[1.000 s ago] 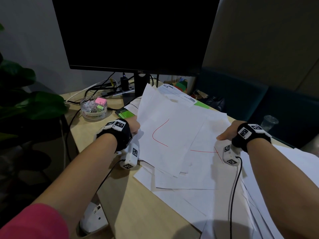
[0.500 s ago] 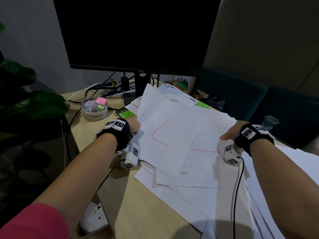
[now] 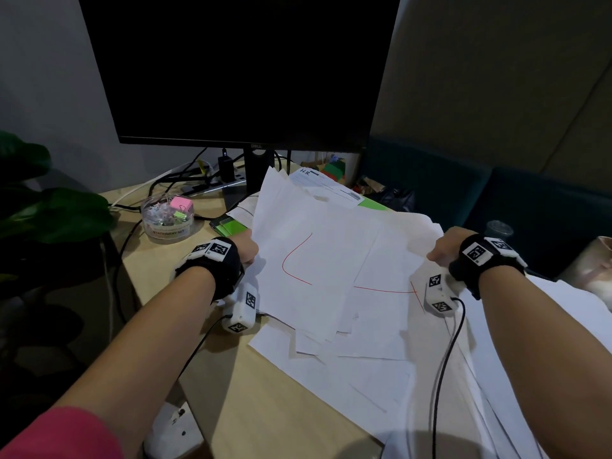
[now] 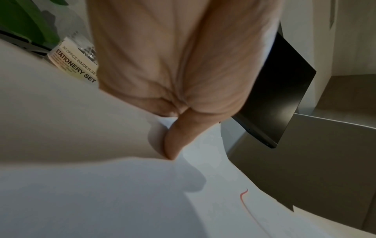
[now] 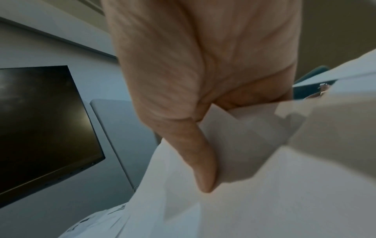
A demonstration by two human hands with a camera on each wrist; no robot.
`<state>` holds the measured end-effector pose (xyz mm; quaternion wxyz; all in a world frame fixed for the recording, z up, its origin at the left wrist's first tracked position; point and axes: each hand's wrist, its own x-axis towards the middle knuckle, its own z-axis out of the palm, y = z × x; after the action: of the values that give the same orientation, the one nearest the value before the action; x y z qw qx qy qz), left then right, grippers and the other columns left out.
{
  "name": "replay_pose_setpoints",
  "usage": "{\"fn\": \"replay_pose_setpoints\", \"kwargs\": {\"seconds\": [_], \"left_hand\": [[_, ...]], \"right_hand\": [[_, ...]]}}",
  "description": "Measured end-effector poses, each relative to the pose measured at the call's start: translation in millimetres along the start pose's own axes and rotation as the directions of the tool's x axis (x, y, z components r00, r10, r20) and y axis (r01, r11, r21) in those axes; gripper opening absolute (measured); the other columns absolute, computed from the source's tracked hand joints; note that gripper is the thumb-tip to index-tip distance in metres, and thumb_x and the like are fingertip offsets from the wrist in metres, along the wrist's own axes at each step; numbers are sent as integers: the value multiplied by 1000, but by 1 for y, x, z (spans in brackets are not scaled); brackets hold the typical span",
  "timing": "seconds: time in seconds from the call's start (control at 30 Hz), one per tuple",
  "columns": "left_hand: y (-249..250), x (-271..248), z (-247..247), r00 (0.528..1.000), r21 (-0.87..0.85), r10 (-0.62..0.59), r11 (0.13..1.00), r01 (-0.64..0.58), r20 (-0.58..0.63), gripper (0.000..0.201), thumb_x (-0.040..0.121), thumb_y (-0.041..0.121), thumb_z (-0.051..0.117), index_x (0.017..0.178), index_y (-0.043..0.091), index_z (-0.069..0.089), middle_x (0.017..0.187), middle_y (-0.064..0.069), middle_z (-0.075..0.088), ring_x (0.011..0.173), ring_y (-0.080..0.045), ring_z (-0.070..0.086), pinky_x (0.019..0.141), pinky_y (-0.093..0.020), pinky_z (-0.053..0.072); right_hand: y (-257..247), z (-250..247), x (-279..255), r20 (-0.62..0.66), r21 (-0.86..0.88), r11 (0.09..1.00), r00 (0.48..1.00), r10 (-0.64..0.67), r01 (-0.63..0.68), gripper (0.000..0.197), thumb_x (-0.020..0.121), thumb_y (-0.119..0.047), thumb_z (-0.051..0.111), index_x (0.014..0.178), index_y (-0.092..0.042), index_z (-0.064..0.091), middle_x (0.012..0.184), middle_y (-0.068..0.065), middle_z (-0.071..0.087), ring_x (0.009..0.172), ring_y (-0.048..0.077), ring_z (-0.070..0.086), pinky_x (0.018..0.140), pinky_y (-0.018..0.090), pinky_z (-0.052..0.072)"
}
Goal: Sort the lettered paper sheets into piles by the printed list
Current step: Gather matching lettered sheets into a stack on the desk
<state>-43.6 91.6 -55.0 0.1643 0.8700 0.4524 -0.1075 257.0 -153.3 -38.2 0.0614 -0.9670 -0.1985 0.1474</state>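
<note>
Lying nearest on the pale wooden desk (image 3: 265, 415), loose white sheets (image 3: 347, 376) spread flat toward the front edge, with more white paper (image 3: 530, 376) heaped under the right forearm. Above them a fanned stack of sheets (image 3: 318, 270) is held up off the desk at both sides; its top sheet bears a curved red line, and a sheet below shows a straight red stroke. The left hand (image 3: 246, 248) grips the stack's left edge: in the left wrist view the thumb (image 4: 179, 136) presses down on top of the paper while the other fingers are hidden beneath it. The right hand (image 3: 445, 246) pinches the right edge, its thumb (image 5: 199, 159) lying over the crumpled paper with the fingers curled behind. Both wrists wear black straps carrying white marker blocks. Beyond the left hand sits a green notepad (image 3: 228, 225), and further left a clear stationery tub (image 3: 168, 217) holding coloured clips. Behind the stack a printed list (image 3: 328, 187) headed "H.R." lies flat on a green sheet. At the back a dark monitor (image 3: 238, 67) stands on its foot among cables, with plant leaves (image 3: 49, 213) at far left.
</note>
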Motion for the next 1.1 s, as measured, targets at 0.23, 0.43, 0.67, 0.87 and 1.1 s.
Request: {"fn": "replay_pose_setpoints", "kwargs": {"seconds": [0.23, 0.43, 0.67, 0.87, 1.1], "left_hand": [[-4, -3, 2, 999, -207, -38, 978, 32, -24, 40, 88, -4, 45, 127, 0, 38, 127, -23, 48, 115, -38, 50, 88, -36, 41], [-6, -6, 3, 998, -201, -28, 979, 16, -56, 40, 89, 1, 44, 129, 4, 41, 126, -22, 50, 114, -36, 49, 94, -38, 40], [-6, -5, 6, 997, -194, -26, 981, 11, -76, 39, 92, -1, 42, 131, 2, 40, 128, -23, 47, 116, -36, 48, 82, -31, 35], [-2, -2, 10, 993, -264, -55, 964, 25, -106, 49, 97, -2, 38, 144, -1, 28, 141, -24, 41, 127, -36, 45, 94, -34, 39], [1, -4, 10, 986, -358, -74, 934, 16, -148, 52, 97, -2, 37, 147, 0, 22, 145, -23, 39, 129, -33, 45, 94, -31, 38]], "right_hand": [[35, -8, -15, -2, -88, 995, 999, 40, -40, 29, 80, -17, 69, 106, -7, 64, 91, 6, 61, 95, 32, 59, 69, 28, 40], [72, -6, -19, -65, -245, 969, 997, -38, 21, 30, 73, -39, 62, 84, -11, 62, 81, 1, 60, 77, 24, 61, 75, 32, 54], [72, -5, -57, -168, -212, 974, 985, 45, -81, 51, 76, -31, 68, 116, -4, 51, 104, 13, 57, 91, 29, 61, 78, 34, 54], [49, 10, -43, -363, -41, 975, 913, 188, -217, 75, 75, -24, 68, 137, -12, 26, 137, 21, 31, 125, 40, 33, 100, 50, 33], [-10, 16, -24, 43, -225, 955, 981, -190, 195, 101, 75, -65, 60, 152, -25, 8, 158, 9, 8, 143, 38, 12, 113, 54, 21]]}}
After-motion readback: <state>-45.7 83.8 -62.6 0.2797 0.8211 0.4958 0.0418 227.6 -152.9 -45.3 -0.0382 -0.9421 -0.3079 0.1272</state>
